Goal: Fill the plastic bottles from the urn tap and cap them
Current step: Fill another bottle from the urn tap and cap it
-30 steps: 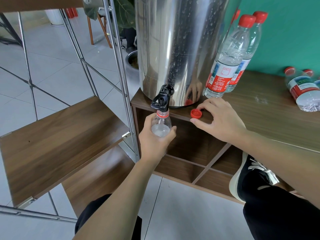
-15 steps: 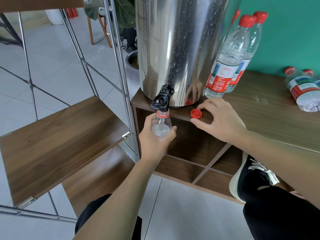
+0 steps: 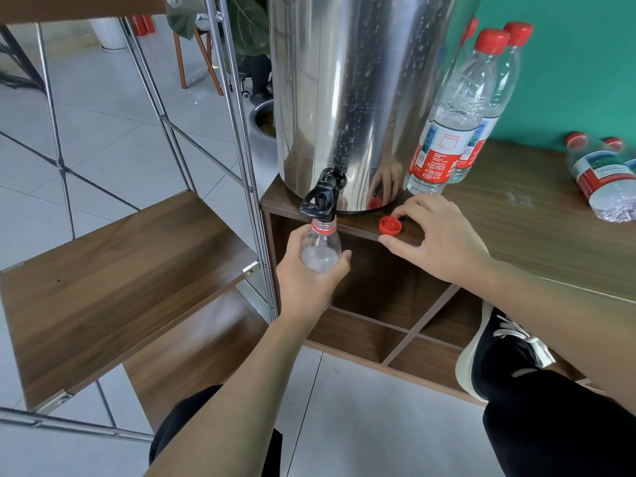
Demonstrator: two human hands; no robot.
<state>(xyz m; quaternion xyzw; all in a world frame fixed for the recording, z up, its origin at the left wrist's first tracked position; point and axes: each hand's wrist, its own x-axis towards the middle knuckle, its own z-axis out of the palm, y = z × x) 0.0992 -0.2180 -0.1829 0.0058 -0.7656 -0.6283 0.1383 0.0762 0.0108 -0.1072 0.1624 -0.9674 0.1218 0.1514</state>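
Open bottle is gripped by the left hand with its mouth right under the black tap of the steel urn; water is seen high in the neck. Overflow is judged the main risk — the shelf and floor would be wetted if the tap is not closed soon. Right hand is rested on the shelf, fingers loosely spread beside the loose red cap — whether it is touched cannot be told. The cap could be knocked off the edge.

Left hand reaches forward, fingers curled in a grip; right hand rests palm-down, fingers apparently loosely bent.
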